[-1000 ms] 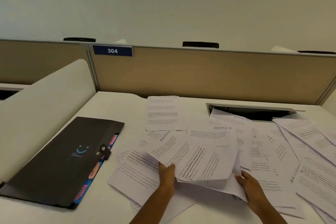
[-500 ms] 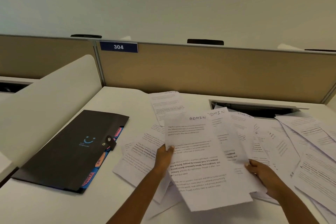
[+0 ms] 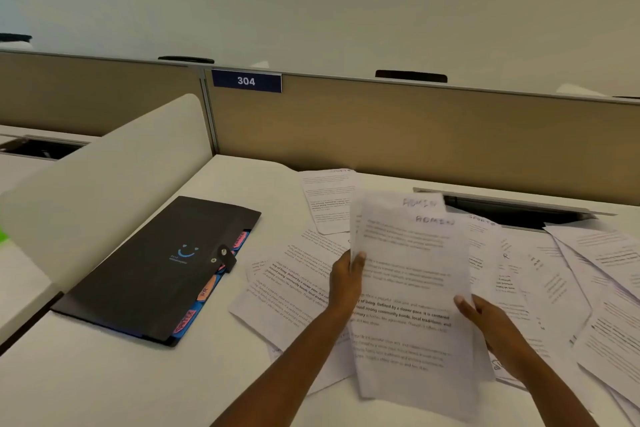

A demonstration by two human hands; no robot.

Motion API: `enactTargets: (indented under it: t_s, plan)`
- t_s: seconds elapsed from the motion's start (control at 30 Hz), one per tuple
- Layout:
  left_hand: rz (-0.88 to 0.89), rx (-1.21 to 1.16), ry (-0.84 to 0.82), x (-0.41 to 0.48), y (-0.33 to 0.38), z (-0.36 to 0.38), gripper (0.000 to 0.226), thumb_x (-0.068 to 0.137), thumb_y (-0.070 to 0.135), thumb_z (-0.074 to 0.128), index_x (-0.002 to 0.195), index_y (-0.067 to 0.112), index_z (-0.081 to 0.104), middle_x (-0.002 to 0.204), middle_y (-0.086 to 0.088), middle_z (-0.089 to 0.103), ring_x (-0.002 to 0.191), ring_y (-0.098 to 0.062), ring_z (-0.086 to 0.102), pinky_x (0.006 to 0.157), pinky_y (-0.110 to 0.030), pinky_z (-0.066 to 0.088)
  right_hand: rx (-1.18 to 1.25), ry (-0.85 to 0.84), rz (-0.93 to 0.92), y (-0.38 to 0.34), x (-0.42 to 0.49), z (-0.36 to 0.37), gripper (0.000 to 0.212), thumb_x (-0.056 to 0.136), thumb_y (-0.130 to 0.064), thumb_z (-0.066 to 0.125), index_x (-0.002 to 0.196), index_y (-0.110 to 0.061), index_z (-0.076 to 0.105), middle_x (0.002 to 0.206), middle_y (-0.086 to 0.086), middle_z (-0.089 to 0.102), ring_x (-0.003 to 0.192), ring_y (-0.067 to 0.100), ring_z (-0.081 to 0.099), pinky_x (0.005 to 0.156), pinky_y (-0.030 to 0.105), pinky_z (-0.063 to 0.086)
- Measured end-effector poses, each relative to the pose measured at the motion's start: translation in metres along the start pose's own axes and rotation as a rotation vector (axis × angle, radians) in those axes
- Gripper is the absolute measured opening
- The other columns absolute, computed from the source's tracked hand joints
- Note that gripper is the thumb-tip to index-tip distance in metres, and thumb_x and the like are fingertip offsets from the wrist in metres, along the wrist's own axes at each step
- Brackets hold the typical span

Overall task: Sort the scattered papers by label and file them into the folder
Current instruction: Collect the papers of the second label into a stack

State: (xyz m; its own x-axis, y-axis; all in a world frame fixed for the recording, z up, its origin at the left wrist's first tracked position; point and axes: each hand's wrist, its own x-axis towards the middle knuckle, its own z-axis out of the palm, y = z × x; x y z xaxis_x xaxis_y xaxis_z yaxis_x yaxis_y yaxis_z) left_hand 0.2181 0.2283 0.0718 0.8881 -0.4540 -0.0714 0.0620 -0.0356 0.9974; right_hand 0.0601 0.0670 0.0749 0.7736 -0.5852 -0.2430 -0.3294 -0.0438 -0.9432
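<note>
Sheets marked ADMIN, flat among the scattered papers a second earlier, stood squared upright right of the closed folder, left hand and right hand each clamped on an edge, suggesting one label gathered.

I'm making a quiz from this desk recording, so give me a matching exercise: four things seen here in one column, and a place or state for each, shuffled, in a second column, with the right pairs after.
Things
1. ADMIN sheets
2. black folder
3. 304 plate
4. SPORTS sheet

Places or states
A. fixed at the top of the tan partition
B. lying flat among the scattered papers, right of the raised sheets
C. closed on the desk, coloured tabs showing at its edge
D. held up between the left hand and right hand

Pairs: 1-D, 2-C, 3-A, 4-B
</note>
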Motion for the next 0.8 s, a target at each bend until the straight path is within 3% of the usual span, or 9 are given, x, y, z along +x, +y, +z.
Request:
enactTargets:
  t_s: [0.1,0.17,0.27,0.4,0.47,0.53,0.63,0.73,0.8]
  plan:
    - [0.119,-0.014,-0.070,0.001,0.015,0.005,0.014,0.092,0.035,0.046,0.091,0.026,0.055,0.086,-0.001,0.065,0.076,-0.015,0.066,0.071,-0.032,0.058,0.008,0.155,-0.095,-0.008,0.005,0.001,0.014,0.080,-0.015,0.066,0.094,-0.018,0.062,0.098,0.014,0.068,0.079,0.024,0.064,0.063,0.033,0.051]
    - [0.181,0.011,-0.150,0.001,0.024,0.008,0.035,0.080,0.055,0.048,0.096,0.025,0.054,0.087,0.003,0.065,0.072,-0.005,0.066,0.068,-0.026,0.058,0.060,0.226,-0.161,-0.014,0.007,0.001,0.013,0.082,-0.005,0.062,0.086,-0.017,0.060,0.090,0.012,0.066,0.078,0.028,0.062,0.060,0.030,0.048]
    - [0.237,0.071,-0.224,0.005,0.024,0.010,0.073,0.055,0.083,0.048,0.101,0.027,0.051,0.092,0.007,0.064,0.079,-0.008,0.066,0.069,-0.027,0.058,0.142,0.282,-0.204,-0.017,0.008,0.002,0.013,0.084,-0.003,0.059,0.096,-0.007,0.057,0.087,0.004,0.063,0.079,0.027,0.060,0.052,0.019,0.053]
    - [0.262,0.228,-0.293,0.005,0.008,0.010,0.087,0.049,0.090,0.044,0.106,0.025,0.049,0.104,-0.003,0.062,0.091,-0.016,0.063,0.072,-0.022,0.056,0.115,0.243,-0.184,-0.008,0.008,0.003,0.027,0.083,-0.004,0.060,0.108,-0.010,0.052,0.093,0.004,0.062,0.082,0.017,0.060,0.056,0.020,0.056]
    - [0.231,0.270,-0.322,0.003,-0.002,0.007,0.089,0.052,0.090,0.042,0.113,0.026,0.049,0.111,-0.005,0.061,0.098,-0.019,0.063,0.078,-0.029,0.056,0.062,0.229,-0.180,0.001,0.007,0.004,0.024,0.084,-0.004,0.058,0.107,-0.011,0.052,0.093,0.007,0.061,0.080,0.019,0.061,0.055,0.019,0.055]
    - [0.182,0.306,-0.334,0.000,-0.010,0.001,0.085,0.058,0.088,0.040,0.121,0.030,0.046,0.120,-0.003,0.058,0.107,-0.018,0.059,0.086,-0.038,0.054,0.030,0.265,-0.185,0.006,0.006,0.003,0.020,0.085,-0.004,0.057,0.105,-0.007,0.053,0.094,0.012,0.060,0.082,0.031,0.060,0.061,0.029,0.053]
    - [0.076,0.685,-0.238,0.000,-0.021,-0.014,0.100,0.065,0.084,0.026,0.142,0.021,0.024,0.144,-0.008,0.037,0.132,-0.024,0.036,0.109,-0.047,0.031,0.039,0.339,-0.175,0.011,0.006,-0.004,0.024,0.086,-0.007,0.057,0.109,-0.003,0.055,0.094,0.012,0.060,0.084,0.032,0.057,0.073,0.040,0.052]
    - [-0.069,1.164,-0.206,0.000,-0.040,-0.033,0.093,0.083,0.063,0.042,0.147,0.014,-0.004,0.154,-0.018,0.003,0.143,-0.033,0.004,0.113,-0.049,0.010,0.102,0.402,-0.174,0.014,0.005,-0.013,0.021,0.087,-0.009,0.056,0.108,-0.005,0.054,0.087,0.006,0.061,0.083,0.032,0.057,0.059,0.026,0.057]
    - [-0.153,1.263,-0.214,-0.001,-0.050,-0.042,0.096,0.084,0.057,0.048,0.146,0.013,-0.010,0.152,-0.025,-0.008,0.141,-0.039,-0.005,0.112,-0.054,0.006,0.158,0.454,-0.164,0.016,0.005,-0.019,0.026,0.088,-0.008,0.055,0.113,0.000,0.053,0.092,0.011,0.059,0.086,0.032,0.055,0.069,0.035,0.054]
